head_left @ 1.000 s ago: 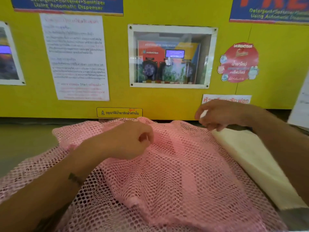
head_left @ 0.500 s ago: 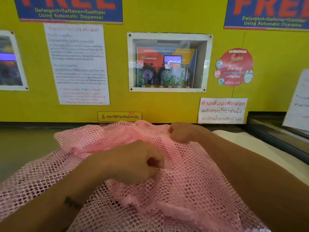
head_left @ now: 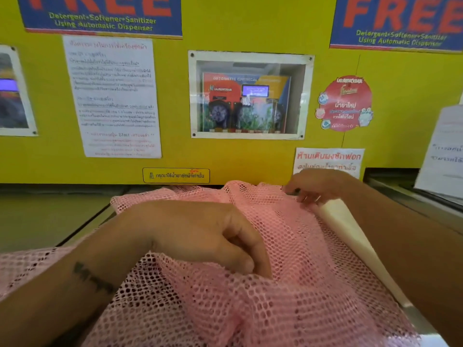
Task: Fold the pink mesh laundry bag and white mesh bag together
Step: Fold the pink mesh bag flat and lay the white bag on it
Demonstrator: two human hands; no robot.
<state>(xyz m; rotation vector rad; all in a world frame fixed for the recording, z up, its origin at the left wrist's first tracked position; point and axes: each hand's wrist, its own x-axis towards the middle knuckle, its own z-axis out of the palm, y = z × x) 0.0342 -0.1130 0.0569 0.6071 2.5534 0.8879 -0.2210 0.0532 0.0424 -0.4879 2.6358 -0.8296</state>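
A pink mesh laundry bag [head_left: 288,291] lies rumpled over the counter and fills the lower half of the view. Under its right side a white mesh bag [head_left: 350,236] shows as a long pale strip. My left hand [head_left: 200,236] rests on the middle of the pink bag with its fingers closed on a bunch of the mesh. My right hand [head_left: 315,186] is at the far right corner of the pink bag, fingertips pinching the pink mesh edge just above the white bag.
A yellow wall [head_left: 250,159] with posters and a glazed dispenser window [head_left: 250,96] stands right behind the counter. A grey counter surface [head_left: 50,216] shows at the left. A metal ledge [head_left: 406,196] and a paper notice [head_left: 443,151] are at the right.
My right hand moved from the pink bag's far middle out to its far right corner, uncovering the white bag's edge. My left hand kept its grip and shifted slightly toward me.
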